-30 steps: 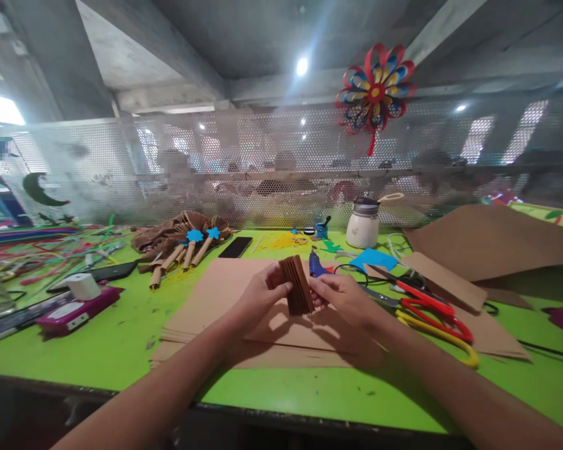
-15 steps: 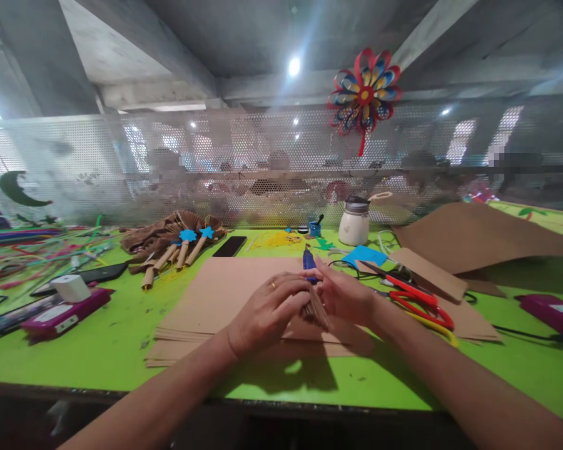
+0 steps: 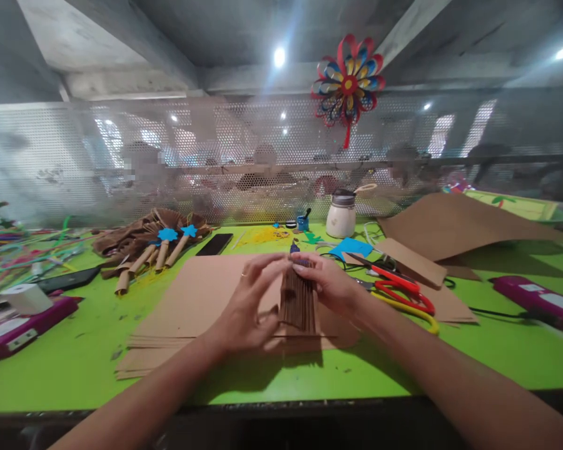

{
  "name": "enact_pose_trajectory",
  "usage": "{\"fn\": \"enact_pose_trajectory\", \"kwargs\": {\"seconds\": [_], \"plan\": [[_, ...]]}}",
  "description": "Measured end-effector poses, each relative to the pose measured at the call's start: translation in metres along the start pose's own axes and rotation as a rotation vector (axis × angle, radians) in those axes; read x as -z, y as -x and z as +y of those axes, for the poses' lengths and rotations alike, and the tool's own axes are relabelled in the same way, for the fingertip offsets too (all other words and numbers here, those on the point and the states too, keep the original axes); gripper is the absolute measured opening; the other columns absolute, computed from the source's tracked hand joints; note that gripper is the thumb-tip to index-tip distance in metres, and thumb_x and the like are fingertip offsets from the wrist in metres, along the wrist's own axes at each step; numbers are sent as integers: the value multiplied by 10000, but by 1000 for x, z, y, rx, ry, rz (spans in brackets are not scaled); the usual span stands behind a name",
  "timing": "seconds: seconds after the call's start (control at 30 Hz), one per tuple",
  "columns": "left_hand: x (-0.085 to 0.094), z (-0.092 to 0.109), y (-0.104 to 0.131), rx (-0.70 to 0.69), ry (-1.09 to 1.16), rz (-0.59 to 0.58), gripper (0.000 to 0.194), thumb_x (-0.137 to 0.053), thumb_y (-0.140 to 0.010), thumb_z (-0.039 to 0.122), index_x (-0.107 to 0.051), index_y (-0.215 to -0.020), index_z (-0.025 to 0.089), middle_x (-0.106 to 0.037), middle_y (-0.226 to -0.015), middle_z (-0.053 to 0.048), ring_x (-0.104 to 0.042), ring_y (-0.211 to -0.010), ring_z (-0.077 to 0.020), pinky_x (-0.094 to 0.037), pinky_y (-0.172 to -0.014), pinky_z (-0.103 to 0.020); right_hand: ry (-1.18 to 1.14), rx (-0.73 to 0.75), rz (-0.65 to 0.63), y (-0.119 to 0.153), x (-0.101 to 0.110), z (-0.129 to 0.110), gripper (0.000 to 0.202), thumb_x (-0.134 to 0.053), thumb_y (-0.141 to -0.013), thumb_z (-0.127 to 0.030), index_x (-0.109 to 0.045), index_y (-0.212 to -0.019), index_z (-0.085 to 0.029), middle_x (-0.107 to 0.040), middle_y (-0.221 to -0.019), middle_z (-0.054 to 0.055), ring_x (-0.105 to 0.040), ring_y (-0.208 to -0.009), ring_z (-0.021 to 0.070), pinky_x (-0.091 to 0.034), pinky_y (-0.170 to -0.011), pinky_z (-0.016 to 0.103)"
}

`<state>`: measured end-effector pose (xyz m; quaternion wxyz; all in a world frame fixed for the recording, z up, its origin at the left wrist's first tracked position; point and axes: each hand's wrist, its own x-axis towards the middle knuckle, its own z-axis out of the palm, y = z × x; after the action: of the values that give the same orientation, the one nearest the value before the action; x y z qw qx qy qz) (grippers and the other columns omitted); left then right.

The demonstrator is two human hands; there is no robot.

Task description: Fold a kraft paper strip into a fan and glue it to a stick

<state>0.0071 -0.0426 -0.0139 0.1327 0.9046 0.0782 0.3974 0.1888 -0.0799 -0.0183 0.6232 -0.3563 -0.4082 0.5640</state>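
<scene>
A stack of tightly pleated brown paper (image 3: 299,306) stands tilted between my hands, its folds running lengthwise. My right hand (image 3: 334,284) pinches its upper right part, thumb across the front. My left hand (image 3: 248,306) curves round the left side, fingertips at the top edge and thumb low by the left edge. Beneath lie several flat brown paper sheets (image 3: 192,294). Just behind the pleats, a blue bottle (image 3: 294,246) shows only its top. Red-handled scissors (image 3: 398,284) and a yellow-handled pair (image 3: 422,317) rest right of my right hand.
Pleated brown pieces with rolled paper handles (image 3: 143,257) lie back left, near a black phone (image 3: 214,244). A white jar (image 3: 341,219) and blue paper (image 3: 351,249) sit behind. Purple power strips (image 3: 28,328) lie at both sides. A large brown sheet (image 3: 455,225) curls at right.
The pleated paper has turned so its folds face me. My left fingers have opened out from around it, and my right thumb now presses its front. The view has shifted slightly right.
</scene>
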Motion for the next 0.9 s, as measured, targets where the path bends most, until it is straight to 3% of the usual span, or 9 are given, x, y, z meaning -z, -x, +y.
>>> {"fn": "enact_pose_trajectory", "kwargs": {"seconds": [0.07, 0.2, 0.33, 0.4, 0.5, 0.6, 0.73, 0.9], "plan": [[0, -11, -2, 175, 346, 36, 672, -499, -708, 148, -317, -1349, 238, -338, -1378, -114, -302, -1264, -283, -310, -997, -488, 52, 29, 70, -2, 0, 0, 380, -690, -664, -193, -566, -1024, -185, -644, -889, 26, -603, -761, 146, -486, -731, 297], [-7, -21, -2, 613, 1036, -63, 583, -463, -734, 189, -372, -1310, 169, -507, -1228, -145, -485, -1123, -264, -398, -922, -442, 289, 167, 82, 0, -4, 3, 384, -645, -705, -194, -561, -1080, -194, -634, -993, 44, -586, -875, 165, -467, -802, 322], [-14, 4, -3, 982, 1282, -124, 419, -519, -788, 299, -491, -1190, 184, -600, -1077, -124, -598, -931, -240, -468, -817, -422, 536, 313, -11, 6, -11, 6, 272, -585, -739, -186, -612, -1009, -171, -633, -951, 30, -571, -879, 155, -455, -808, 296], [-18, 15, -5, 1011, 1344, -115, 485, -593, -744, 226, -463, -1212, 237, -616, -1051, -102, -615, -904, -238, -472, -802, -426, 599, 340, -43, 8, -12, 8, 242, -562, -759, -203, -621, -990, -165, -634, -916, 29, -572, -841, 150, -461, -772, 285], [-23, 16, -11, 999, 1274, -45, 449, -650, -672, 119, -521, -1100, 167, -652, -902, -101, -640, -777, -221, -487, -742, -381, 687, 372, 11, 5, -8, 7, 274, -558, -777, -266, -614, -1023, -159, -639, -924, 48, -575, -831, 158, -458, -761, 292], [-22, 6, -20, 1025, 1145, -41, 309, -651, -699, 162, -557, -990, 116, -662, -800, -108, -639, -695, -204, -488, -671, -329, 773, 389, 140, -6, 5, 3, 370, -538, -792, -360, -591, -1072, -124, -651, -871, 74, -588, -781, 167, -465, -726, 304], [-13, -5, -37, 985, 1057, 47, 279, -647, -712, 177, -580, -971, 101, -672, -809, -117, -638, -720, -195, -484, -654, -295, 870, 445, 323, -24, 33, -3, 374, -529, -782, -400, -621, -1006, -116, -670, -844, 85, -604, -773, 181, -473, -710, 309], [-12, -25, -38, 976, 1036, 258, 206, -652, -697, 180, -616, -874, 81, -671, -835, -118, -634, -744, -175, -489, -672, -271, 961, 475, 422, -35, 57, -1, 271, -542, -743, -342, -671, -845, -126, -686, -834, 84, -613, -748, 186, -471, -721, 315]]}}
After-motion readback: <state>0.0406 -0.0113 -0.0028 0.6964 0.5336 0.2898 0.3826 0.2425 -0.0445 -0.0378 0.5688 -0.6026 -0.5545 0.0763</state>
